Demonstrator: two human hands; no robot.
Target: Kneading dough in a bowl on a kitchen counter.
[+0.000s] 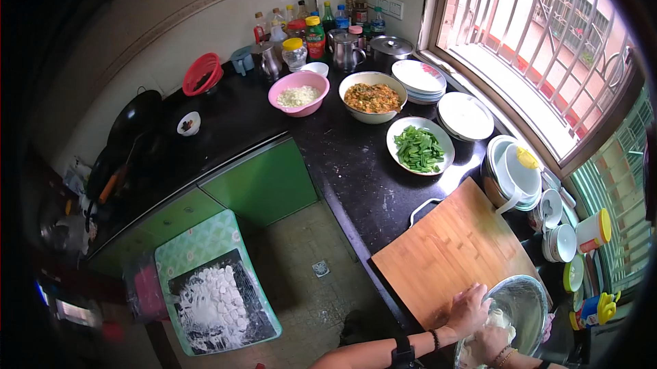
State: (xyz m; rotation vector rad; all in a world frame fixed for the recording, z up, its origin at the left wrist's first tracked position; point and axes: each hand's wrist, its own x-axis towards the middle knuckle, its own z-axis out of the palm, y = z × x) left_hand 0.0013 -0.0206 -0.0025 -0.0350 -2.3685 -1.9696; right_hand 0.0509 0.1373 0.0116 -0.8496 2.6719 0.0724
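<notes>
A metal mixing bowl (528,297) stands at the lower right, against the near right edge of a wooden cutting board (451,251). Inside it is a lump of pale dough (500,322). My left hand (468,310) grips the bowl's left rim, its fingers bent over the edge. Down in the bowl, my right hand (490,344) is pressed into the dough with curled fingers, which partly hide it. Beaded bracelets circle both wrists, and a dark band crosses the left forearm.
Chopped green vegetables fill a plate (420,148) beyond the board. Farther back are an enamel basin of cooked filling (373,98) and a pink basin (298,94). Stacked bowls (518,174) line the window side. Floured dough pieces (220,297) lie on a low table (197,246).
</notes>
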